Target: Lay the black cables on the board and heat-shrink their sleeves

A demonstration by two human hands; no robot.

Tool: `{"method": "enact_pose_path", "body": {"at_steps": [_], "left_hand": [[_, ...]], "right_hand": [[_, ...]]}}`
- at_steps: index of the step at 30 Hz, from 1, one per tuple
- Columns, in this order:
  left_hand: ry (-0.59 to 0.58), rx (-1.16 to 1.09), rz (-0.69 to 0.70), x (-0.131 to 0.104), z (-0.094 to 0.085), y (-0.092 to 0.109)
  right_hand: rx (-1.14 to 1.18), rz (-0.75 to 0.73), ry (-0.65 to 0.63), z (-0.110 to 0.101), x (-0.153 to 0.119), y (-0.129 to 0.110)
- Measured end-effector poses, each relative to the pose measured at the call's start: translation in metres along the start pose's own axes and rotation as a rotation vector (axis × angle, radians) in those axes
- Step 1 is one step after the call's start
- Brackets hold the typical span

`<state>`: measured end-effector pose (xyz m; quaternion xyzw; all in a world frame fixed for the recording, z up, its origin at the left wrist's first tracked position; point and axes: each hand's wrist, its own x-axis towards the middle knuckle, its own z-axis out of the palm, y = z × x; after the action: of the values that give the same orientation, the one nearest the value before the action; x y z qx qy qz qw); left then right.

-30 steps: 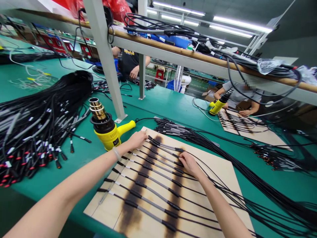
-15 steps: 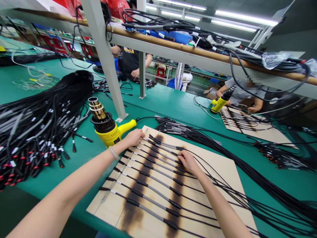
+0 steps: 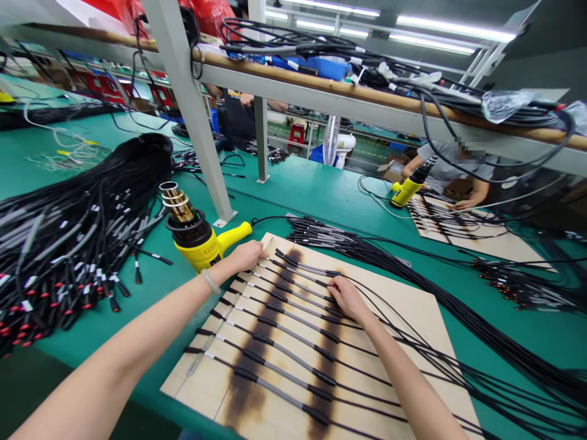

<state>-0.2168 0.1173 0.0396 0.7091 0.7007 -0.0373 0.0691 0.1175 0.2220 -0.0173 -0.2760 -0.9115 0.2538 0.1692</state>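
Black cables with grey and black sleeves lie side by side across a light wooden board (image 3: 394, 275) with two scorched dark bands. My left hand (image 3: 249, 255) is closed at the board's far left corner, pinching the connector end of a cable (image 3: 300, 285); its fingertips partly hide that end. My right hand (image 3: 347, 297) pinches the same cable farther along, by its black sleeve over the right scorched band. A clear strip (image 3: 196, 362) runs along the board's left side, under the cable ends. Just beyond my left forearm, a yellow heat gun (image 3: 199, 247) stands nozzle up.
A large bundle of black cables (image 3: 92, 201) covers the bench's left side. Another bundle (image 3: 413, 275) runs behind the board. A grey post (image 3: 188, 110) supports a cable-laden shelf (image 3: 367, 91). Across the bench, a person (image 3: 447, 168) works at another board (image 3: 486, 241) beside a second heat gun (image 3: 406, 192).
My left hand has shifted slightly left at the board's corner. My right hand has barely moved. Across the bench, the co-workers' hands have changed position.
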Motion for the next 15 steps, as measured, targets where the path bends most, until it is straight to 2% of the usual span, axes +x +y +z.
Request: {"method": "enact_pose_path", "body": {"at_steps": [15], "left_hand": [[0.001, 0.014, -0.020, 0.000, 0.001, 0.006]], "right_hand": [[-0.070, -0.052, -0.028, -0.017, -0.021, 0.023]]}}
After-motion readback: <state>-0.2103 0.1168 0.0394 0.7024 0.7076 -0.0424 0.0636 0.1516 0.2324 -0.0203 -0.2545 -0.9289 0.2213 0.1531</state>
